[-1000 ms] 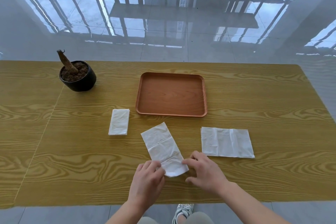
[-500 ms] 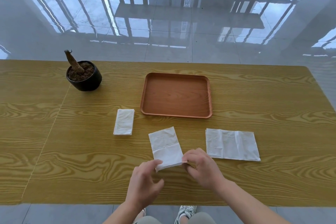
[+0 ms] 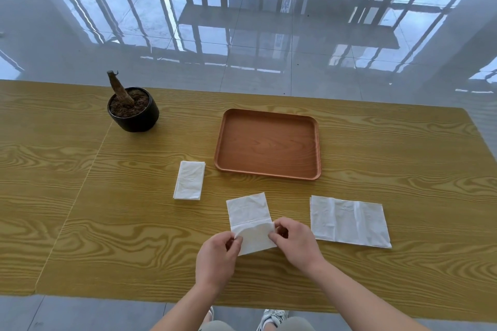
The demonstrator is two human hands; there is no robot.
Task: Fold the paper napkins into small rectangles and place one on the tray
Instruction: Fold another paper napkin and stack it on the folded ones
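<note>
Left hand (image 3: 215,260) and right hand (image 3: 297,240) fingers pinching near flap of middle napkin (image 3: 250,220), flap lifted off desk (image 3: 80,196), tray (image 3: 269,173) beyond

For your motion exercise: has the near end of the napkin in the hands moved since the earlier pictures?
Yes. The near end of the napkin being folded has been lifted and carried away from the person, toward the tray, doubling over its far half, pinched by the left hand and right hand.

Open table (image 3: 403,153) right of tray (image 3: 269,172), wide clear lane. Tray bare inside, low rim only. Gap between tray front edge and half-folded napkin (image 3: 248,212) passable. Folded napkin (image 3: 189,180) lies flat just left of tray, flat napkin (image 3: 349,220) right of hands. Plant pot (image 3: 133,113) with slanted stem: only tall obstacle, far left.
</note>
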